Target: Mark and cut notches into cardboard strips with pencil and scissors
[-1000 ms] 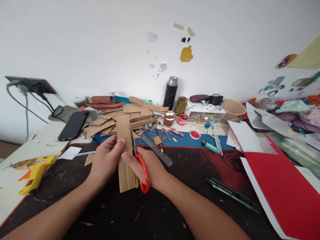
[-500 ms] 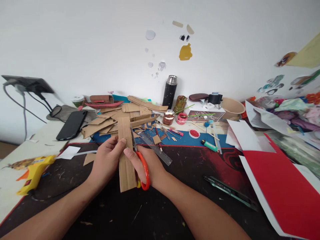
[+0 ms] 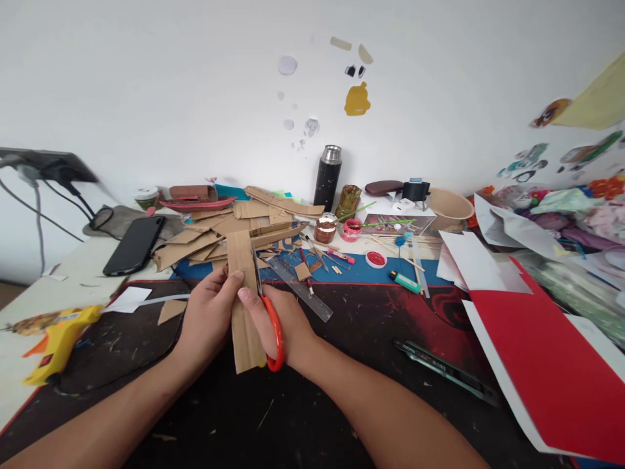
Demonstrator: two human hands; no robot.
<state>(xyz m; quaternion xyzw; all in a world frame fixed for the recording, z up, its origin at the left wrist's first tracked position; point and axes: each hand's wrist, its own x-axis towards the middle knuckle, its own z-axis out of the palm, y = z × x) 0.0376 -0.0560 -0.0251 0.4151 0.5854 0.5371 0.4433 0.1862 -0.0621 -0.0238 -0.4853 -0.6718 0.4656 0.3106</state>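
A long strip of corrugated cardboard stands nearly lengthwise in front of me, its lower end toward my body. My left hand pinches its left side between thumb and fingers. Scissors with a red-orange handle are in my right hand, and their blades lie along the strip's right edge, pointing away from me. The right thumb rests on the strip's face. Part of the handle and the fingers behind the cardboard are hidden.
Cardboard scraps are piled behind my hands, beside a clear ruler. A yellow glue gun and black phone lie left; a box cutter and red sheet lie right. A black flask stands behind.
The whole view has shifted slightly, so things appear a little further left. Both hands keep their holds; the scissor handle has turned slightly and less of its yellow part shows.
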